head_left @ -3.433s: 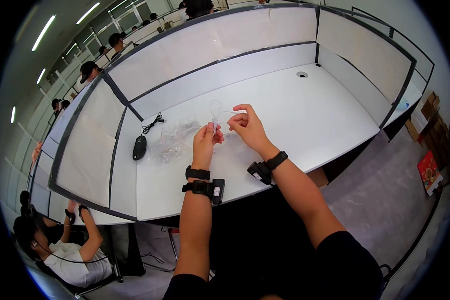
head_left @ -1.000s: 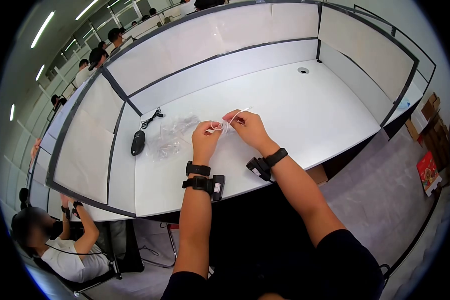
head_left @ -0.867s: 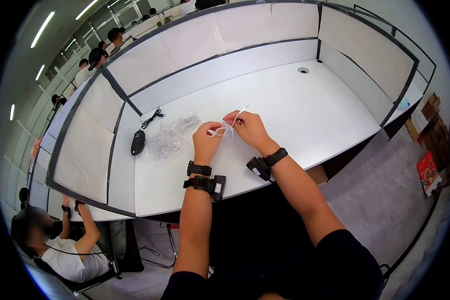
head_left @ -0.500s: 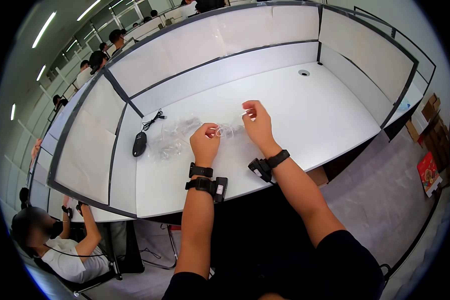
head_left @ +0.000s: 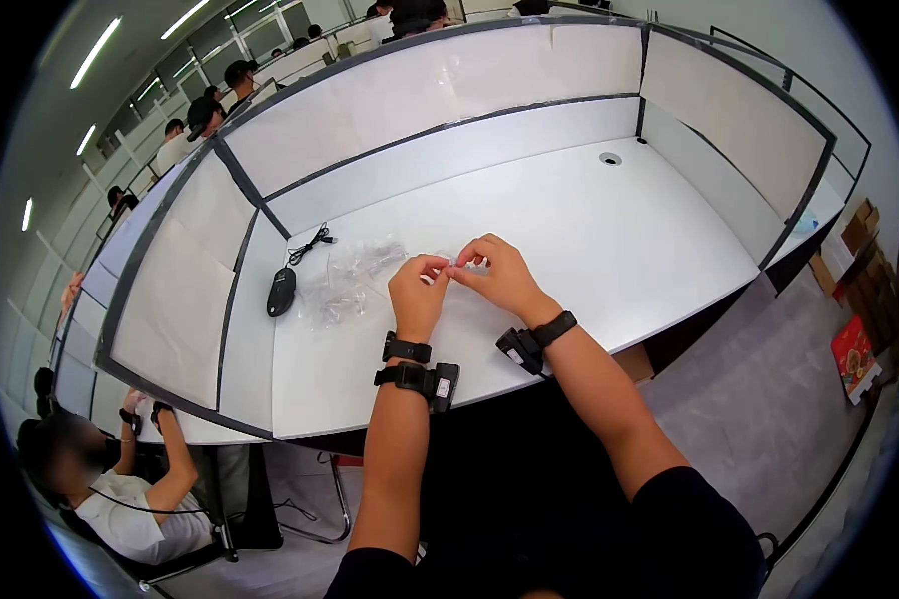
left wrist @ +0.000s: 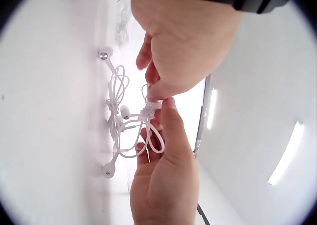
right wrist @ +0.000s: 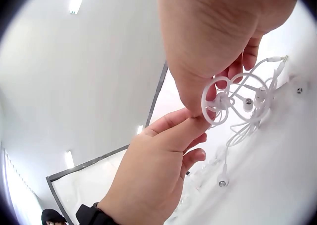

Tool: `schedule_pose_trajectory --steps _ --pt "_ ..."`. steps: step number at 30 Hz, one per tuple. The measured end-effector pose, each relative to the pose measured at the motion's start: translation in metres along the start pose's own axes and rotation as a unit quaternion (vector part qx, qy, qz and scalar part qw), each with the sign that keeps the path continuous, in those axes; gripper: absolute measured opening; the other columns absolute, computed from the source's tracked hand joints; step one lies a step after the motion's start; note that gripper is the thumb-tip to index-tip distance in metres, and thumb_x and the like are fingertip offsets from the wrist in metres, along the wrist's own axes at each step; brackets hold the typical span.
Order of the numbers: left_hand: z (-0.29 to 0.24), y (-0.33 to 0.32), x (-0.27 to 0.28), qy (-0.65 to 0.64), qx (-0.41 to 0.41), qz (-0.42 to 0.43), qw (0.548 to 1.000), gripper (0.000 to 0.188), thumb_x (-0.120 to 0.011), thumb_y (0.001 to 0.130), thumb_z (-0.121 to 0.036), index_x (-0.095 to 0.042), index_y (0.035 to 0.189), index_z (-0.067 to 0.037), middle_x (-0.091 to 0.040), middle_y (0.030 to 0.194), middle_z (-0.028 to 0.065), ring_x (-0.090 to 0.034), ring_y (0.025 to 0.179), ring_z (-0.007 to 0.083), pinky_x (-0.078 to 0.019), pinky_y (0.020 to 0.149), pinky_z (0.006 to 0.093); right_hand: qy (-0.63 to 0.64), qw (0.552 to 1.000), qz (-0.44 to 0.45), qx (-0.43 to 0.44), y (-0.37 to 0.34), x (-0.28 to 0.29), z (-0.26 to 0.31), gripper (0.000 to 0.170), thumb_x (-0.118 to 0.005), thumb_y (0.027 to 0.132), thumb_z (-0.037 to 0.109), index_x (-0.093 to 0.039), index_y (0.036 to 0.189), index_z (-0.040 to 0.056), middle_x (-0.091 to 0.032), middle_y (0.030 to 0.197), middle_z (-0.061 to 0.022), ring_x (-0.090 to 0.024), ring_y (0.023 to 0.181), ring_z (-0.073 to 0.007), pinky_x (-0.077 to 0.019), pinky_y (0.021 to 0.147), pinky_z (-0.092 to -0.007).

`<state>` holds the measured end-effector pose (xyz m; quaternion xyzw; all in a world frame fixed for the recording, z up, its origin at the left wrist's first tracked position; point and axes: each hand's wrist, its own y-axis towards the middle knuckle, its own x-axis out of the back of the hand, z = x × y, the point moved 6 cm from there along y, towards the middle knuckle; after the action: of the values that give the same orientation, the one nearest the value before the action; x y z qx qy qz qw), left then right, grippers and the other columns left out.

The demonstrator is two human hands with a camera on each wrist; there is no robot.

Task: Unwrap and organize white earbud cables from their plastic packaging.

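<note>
White wired earphones (right wrist: 224, 102) hang in a looped, bunched cable from the fingertips of both hands. My left hand (head_left: 417, 299) pinches the cable between thumb and fingers. Tip to tip with it, my right hand (head_left: 504, 280) pinches the same bunch from the other side. In the left wrist view, a cable loop (left wrist: 159, 142) dangles by the right thumb, and an earbud (left wrist: 125, 112) hangs beside the bunch. More white cable and earbuds show near the tabletop below. The head view has the earphones almost wholly hidden behind the fingers.
Crumpled clear plastic bags (head_left: 345, 285) lie left of my hands on the white desk (head_left: 589, 240). Beyond them sits a black mouse (head_left: 281, 293) with its coiled cord (head_left: 310, 243). Partition panels (head_left: 440, 85) enclose the desk; another person (head_left: 135, 499) sits at lower left.
Earlier, a white cable end stuck up from my right hand. Half a second ago that hand was raised away to the right; now it has come back left and down to meet my left fingertips.
</note>
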<state>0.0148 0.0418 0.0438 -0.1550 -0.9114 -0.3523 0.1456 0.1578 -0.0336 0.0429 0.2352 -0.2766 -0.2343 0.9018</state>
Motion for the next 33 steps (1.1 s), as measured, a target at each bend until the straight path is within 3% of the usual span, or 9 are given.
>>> schedule_pose_trajectory --steps 5,15,21,27,30,33 --pt "0.005 0.001 -0.006 -0.054 0.022 0.019 0.998 0.005 -0.069 0.086 0.000 -0.070 0.090 0.001 -0.073 0.088 0.0109 -0.071 0.079 0.0192 -0.0567 0.070 0.0287 -0.009 1.000 -0.017 -0.012 0.002 0.000 -0.009 0.017 -0.079 0.080 0.021 -0.073 0.087 0.0064 -0.065 0.089 -0.0081 -0.060 0.078 -0.0193 -0.0501 0.071 -0.0313" --pt "0.019 0.000 -0.016 -0.173 0.069 0.054 0.981 0.008 -0.066 0.088 0.002 -0.066 0.097 0.003 -0.072 0.092 0.0112 -0.070 0.083 0.0171 -0.0566 0.079 0.0294 -0.041 0.996 -0.063 -0.044 0.002 0.008 -0.010 0.016 -0.075 0.074 0.017 -0.069 0.077 0.0029 -0.065 0.085 -0.0109 -0.063 0.078 -0.0227 -0.0521 0.072 -0.0345" --pt "0.028 0.003 -0.019 -0.347 0.150 0.074 0.923 0.010 -0.063 0.093 0.001 -0.058 0.102 -0.001 -0.065 0.097 0.0079 -0.066 0.088 0.0168 -0.0548 0.083 0.0298 0.129 0.981 -0.088 -0.115 0.003 -0.003 -0.045 0.018 -0.072 0.080 0.016 -0.065 0.085 0.0001 -0.070 0.087 -0.0090 -0.067 0.081 -0.0180 -0.0530 0.072 -0.0303" --pt "0.034 0.003 -0.018 -0.343 0.157 0.095 0.921 0.015 -0.066 0.090 0.000 -0.055 0.100 -0.004 -0.059 0.092 0.0031 -0.060 0.083 0.0120 -0.0514 0.077 0.0268 0.216 0.955 0.006 -0.202 0.001 -0.015 -0.053 0.016 -0.070 0.083 0.012 -0.062 0.089 0.0003 -0.072 0.096 -0.0124 -0.069 0.081 -0.0176 -0.0545 0.070 -0.0294" --pt "0.020 0.001 -0.020 -0.257 0.078 0.104 0.958 0.020 -0.070 0.087 -0.001 -0.055 0.101 -0.005 -0.057 0.092 0.0023 -0.057 0.082 0.0104 -0.0497 0.075 0.0256 0.170 0.981 -0.052 -0.075 0.003 -0.007 -0.039 0.015 -0.070 0.082 0.010 -0.060 0.088 0.0001 -0.072 0.096 -0.0138 -0.070 0.082 -0.0182 -0.0552 0.071 -0.0299" --pt "0.026 0.001 -0.021 -0.169 0.051 0.091 0.980 0.022 -0.075 0.085 -0.007 -0.057 0.097 -0.004 -0.062 0.086 0.0029 -0.058 0.075 0.0097 -0.0502 0.070 0.0245 0.163 0.984 -0.056 -0.054 0.003 -0.003 -0.030 0.017 -0.070 0.080 0.009 -0.060 0.090 0.0001 -0.071 0.092 -0.0118 -0.070 0.082 -0.0188 -0.0559 0.072 -0.0312"
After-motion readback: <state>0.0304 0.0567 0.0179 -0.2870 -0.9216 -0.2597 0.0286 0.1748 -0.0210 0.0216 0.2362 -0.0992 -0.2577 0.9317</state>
